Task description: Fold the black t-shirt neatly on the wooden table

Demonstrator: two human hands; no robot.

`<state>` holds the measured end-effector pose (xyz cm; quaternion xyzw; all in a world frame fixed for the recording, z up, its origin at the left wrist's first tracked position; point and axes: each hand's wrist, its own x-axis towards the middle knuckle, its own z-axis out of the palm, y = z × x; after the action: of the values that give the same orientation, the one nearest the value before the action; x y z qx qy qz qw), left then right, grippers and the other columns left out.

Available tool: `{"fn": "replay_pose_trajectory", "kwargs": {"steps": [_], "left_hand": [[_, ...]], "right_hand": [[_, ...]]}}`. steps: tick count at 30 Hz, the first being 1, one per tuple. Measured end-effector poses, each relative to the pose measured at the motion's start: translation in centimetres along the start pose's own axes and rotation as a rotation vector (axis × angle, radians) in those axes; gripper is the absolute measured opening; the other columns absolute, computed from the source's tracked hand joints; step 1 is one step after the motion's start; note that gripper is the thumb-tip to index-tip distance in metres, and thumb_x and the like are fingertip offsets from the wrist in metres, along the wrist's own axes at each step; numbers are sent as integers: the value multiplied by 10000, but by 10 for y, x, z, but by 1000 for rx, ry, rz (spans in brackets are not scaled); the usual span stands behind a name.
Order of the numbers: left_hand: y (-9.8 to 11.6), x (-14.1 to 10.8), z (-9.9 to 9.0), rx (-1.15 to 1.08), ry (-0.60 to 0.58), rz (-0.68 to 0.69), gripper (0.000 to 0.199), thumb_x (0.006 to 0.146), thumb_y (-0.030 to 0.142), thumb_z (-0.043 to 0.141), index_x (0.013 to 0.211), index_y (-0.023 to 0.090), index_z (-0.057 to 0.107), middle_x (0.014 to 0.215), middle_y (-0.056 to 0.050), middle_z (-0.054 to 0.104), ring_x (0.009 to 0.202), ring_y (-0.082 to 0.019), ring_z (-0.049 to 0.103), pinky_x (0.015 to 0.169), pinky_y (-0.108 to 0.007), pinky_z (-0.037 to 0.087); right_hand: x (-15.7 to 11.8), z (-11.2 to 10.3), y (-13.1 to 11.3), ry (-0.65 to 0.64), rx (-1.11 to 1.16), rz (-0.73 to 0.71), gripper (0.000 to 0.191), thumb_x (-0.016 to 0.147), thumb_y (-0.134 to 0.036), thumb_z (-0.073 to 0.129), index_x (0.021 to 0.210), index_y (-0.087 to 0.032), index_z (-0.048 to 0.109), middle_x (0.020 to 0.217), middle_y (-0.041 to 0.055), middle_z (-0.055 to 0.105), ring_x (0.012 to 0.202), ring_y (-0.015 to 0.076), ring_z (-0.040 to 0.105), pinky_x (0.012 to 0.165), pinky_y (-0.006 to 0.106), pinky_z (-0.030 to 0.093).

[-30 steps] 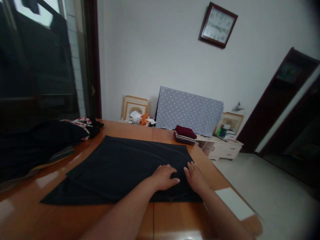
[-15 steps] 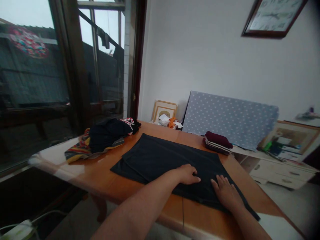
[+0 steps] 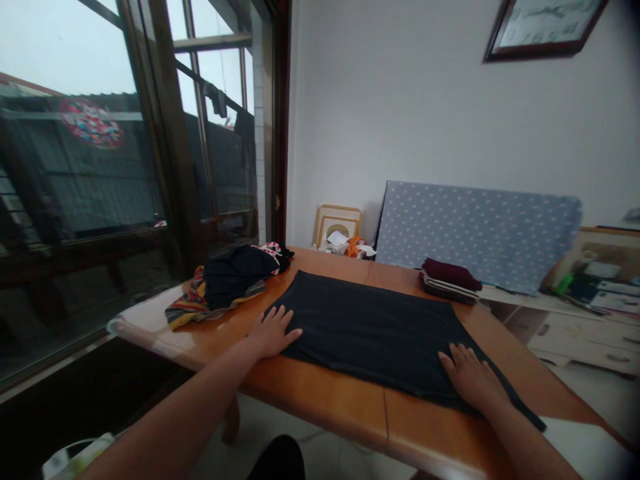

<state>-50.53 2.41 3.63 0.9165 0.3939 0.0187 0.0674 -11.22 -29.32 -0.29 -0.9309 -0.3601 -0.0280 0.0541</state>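
Note:
A dark garment (image 3: 370, 327) lies spread flat on the wooden table (image 3: 345, 397); its exact kind I cannot make out. On its left end rests my left hand (image 3: 274, 332), palm down, fingers spread. Near the right end my right hand (image 3: 475, 377) presses flat on the cloth, its fingers stretched out. Neither hand grips anything. A narrow strip of the garment reaches past my right wrist toward the table's right edge.
A heap of crumpled clothes (image 3: 233, 279) sits at the table's left end. Folded clothes (image 3: 450, 279) are stacked at the far right edge. Behind stand a dotted grey cloth cover (image 3: 475, 237) and a white drawer cabinet (image 3: 583, 343). Glass doors (image 3: 100, 180) are on the left.
My left hand has slid from the garment's middle to its left end. The folded-over layer there now looks smoothed out. My right hand stays near the right end. The camera view has shifted.

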Motion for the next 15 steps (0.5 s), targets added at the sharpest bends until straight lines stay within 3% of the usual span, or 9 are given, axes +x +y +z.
{"fn": "replay_pose_trajectory", "kwargs": {"steps": [4, 8, 12, 15], "left_hand": [[-9, -2, -10, 4, -29, -1, 895, 877, 808, 282, 1544, 218, 371, 1640, -157, 250, 1518, -363, 180, 1181, -598, 102], [2, 18, -20, 2, 87, -5, 816, 902, 775, 261, 1433, 216, 527, 1582, -156, 389, 1476, -359, 299, 1170, -591, 179], [-1, 39, -12, 22, 123, 7, 804, 928, 728, 267, 1498, 189, 445, 1621, -158, 309, 1514, -329, 220, 1193, -552, 169], [-13, 51, -10, 47, 77, -13, 786, 912, 740, 297, 1435, 198, 521, 1560, -178, 416, 1463, -367, 328, 1164, -624, 178]], "right_hand": [[0, 0, 0, 23, 9, 3, 575, 909, -398, 337, 1413, -219, 547, 1538, 154, 444, 1483, 308, 305, 1166, 547, 303], [2, 4, 3, 30, -18, -23, 584, 900, -392, 334, 1410, -205, 550, 1541, 151, 441, 1484, 312, 302, 1153, 563, 317], [6, 11, 9, 26, -37, -74, 582, 899, -405, 329, 1373, -181, 581, 1541, 152, 442, 1483, 337, 298, 1151, 589, 300], [8, 14, 13, 35, -26, -86, 567, 891, -423, 342, 1340, -204, 610, 1527, 140, 466, 1477, 346, 308, 1149, 596, 308]]}}
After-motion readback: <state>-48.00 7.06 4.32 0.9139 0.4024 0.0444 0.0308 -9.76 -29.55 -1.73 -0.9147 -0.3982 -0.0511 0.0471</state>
